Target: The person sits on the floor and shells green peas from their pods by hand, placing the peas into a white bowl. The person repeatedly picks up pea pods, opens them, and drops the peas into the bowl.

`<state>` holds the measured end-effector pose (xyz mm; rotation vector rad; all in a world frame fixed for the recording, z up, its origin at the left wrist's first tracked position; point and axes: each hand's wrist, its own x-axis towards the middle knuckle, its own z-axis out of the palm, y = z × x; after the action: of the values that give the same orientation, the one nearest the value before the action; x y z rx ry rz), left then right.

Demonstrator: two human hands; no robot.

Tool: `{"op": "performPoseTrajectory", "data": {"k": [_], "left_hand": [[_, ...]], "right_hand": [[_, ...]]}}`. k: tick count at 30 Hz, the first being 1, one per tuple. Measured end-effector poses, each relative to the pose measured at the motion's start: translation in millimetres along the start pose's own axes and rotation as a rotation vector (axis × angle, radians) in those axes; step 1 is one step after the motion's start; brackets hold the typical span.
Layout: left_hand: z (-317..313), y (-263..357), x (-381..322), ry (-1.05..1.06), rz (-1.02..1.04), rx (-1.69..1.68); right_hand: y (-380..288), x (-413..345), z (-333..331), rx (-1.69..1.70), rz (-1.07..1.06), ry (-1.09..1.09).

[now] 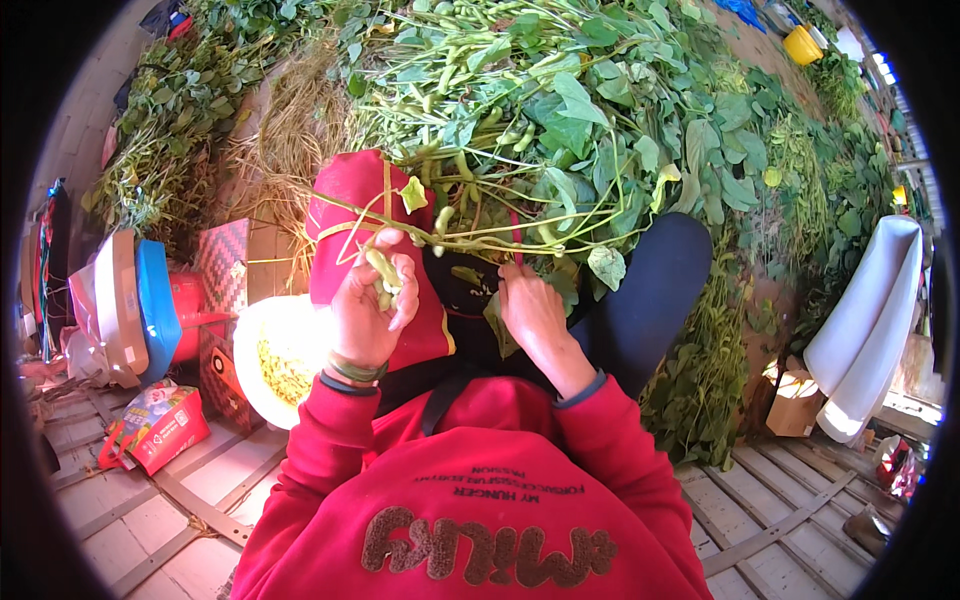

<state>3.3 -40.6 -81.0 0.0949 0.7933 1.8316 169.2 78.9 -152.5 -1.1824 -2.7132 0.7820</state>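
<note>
Several green bean pods [385, 279] lie in my left hand [375, 300], its fingers curled around them. A cut plant stem [480, 241] with a few pods and small leaves crosses just above both hands. My right hand [529, 300] is closed at the fingertips by a thin pink-red strip [517, 234]; whether it grips the strip or a stem, I cannot tell. Left of my left hand stands a white tub [259, 375] holding small yellowish pieces, partly washed out by sunlight. Beyond my knees lies a large heap of leafy bean plants [577, 112].
At the left are a red woven-pattern box [225, 262], a blue basin [156, 311] and a red printed bag [161, 427]. Dry stalks [296, 127] lie beyond them. A rolled white sheet [870, 322] and a cardboard box [793, 405] stand at the right; a yellow bucket [802, 45] is farther off.
</note>
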Motion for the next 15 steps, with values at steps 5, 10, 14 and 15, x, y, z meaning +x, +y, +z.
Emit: {"op": "performPoseTrajectory", "data": {"k": [5,10,14,15], "left_hand": [[-9.0,2.7,-7.5,-0.034,0.092,0.026],[-18.4,-7.8,-20.1,0.096,0.025,-0.048],[-26.8,-18.7,-33.4,0.055,-0.112,-0.11],[-29.9,-21.3,-37.0,0.052,-0.161,-0.121]], "right_hand": [[5.9,42.4,29.1,-0.017,-0.075,0.055],[19.4,61.7,70.5,-0.207,-0.208,0.099],[25.2,62.6,82.1,-0.032,-0.088,0.039],[19.9,61.6,75.6,-0.014,-0.05,-0.02]]}}
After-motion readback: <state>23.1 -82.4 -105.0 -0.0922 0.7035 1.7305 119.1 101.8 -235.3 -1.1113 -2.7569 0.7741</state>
